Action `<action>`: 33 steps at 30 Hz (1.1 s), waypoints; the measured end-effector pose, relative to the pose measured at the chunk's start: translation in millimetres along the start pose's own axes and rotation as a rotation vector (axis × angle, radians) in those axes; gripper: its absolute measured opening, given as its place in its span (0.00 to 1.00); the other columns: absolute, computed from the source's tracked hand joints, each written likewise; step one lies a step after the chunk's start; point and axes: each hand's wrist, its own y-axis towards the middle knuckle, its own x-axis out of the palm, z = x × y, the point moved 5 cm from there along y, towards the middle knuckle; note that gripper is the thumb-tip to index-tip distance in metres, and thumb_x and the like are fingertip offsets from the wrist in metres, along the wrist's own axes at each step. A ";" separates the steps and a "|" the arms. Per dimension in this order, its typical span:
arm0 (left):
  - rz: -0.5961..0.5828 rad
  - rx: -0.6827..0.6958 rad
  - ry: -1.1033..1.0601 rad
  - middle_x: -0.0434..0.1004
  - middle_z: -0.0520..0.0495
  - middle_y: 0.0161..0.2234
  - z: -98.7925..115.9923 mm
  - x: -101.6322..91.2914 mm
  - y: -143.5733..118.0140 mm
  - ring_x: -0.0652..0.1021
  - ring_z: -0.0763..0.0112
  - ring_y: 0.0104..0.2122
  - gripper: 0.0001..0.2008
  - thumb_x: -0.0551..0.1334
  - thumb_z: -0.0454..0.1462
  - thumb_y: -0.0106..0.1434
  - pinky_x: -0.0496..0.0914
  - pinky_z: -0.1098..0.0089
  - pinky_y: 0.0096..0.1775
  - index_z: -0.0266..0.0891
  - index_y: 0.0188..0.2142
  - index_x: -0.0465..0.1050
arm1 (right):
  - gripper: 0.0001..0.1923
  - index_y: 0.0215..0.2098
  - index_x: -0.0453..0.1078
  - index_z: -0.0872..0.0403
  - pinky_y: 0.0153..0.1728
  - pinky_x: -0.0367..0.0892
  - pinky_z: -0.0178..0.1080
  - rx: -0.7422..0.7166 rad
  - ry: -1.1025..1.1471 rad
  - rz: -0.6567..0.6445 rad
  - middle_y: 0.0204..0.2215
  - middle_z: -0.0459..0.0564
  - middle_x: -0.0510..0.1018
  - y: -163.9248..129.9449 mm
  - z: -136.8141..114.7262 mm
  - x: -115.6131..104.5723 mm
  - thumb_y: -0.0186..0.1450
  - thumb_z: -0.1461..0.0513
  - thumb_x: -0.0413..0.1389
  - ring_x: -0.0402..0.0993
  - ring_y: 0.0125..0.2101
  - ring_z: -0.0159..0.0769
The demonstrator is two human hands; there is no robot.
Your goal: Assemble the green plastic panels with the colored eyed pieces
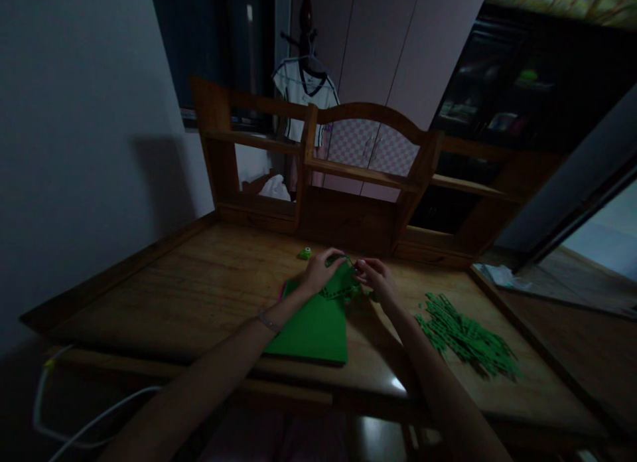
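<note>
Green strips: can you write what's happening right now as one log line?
left hand: pinching green strips | right hand: pinching same strips | under them: green board | beside: loose strip pile | surface: wooden desk

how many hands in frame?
2. Left hand and right hand meet over the far edge of the flat green sheet on the wooden desk, pinching small green pieces.

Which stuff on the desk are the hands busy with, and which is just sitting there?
Busy with:
left hand and right hand, both on the green strip piece
green sheet under it
pile of green strips nearby

Just sitting there:
small green object
white cable
hanging shirt
</note>
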 end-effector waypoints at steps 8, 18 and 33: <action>0.024 -0.410 -0.525 0.74 0.41 0.41 -11.9 -5.8 -0.4 0.75 0.64 0.40 0.33 0.45 0.58 0.60 0.69 0.68 0.39 0.35 0.46 0.69 | 0.10 0.29 0.71 0.54 0.44 0.72 0.39 -0.040 0.497 0.121 0.32 0.45 0.74 5.9 -6.4 -10.8 0.51 0.60 0.65 0.74 0.35 0.33; -0.308 -0.141 -0.262 0.76 0.44 0.40 5.2 27.5 -11.2 0.75 0.63 0.39 0.27 0.67 0.49 0.49 0.68 0.67 0.41 0.36 0.44 0.70 | 0.09 0.30 0.72 0.56 0.50 0.67 0.33 -0.026 0.656 0.075 0.33 0.45 0.75 8.6 -4.5 -5.1 0.51 0.63 0.66 0.72 0.37 0.29; 0.012 -0.168 -0.083 0.79 0.46 0.39 -13.1 8.5 -4.0 0.77 0.65 0.41 0.19 0.56 0.47 0.61 0.68 0.67 0.47 0.36 0.42 0.75 | 0.12 0.37 0.72 0.51 0.42 0.68 0.37 -0.003 0.337 -0.034 0.38 0.48 0.76 -0.6 -4.9 5.0 0.56 0.57 0.63 0.71 0.41 0.35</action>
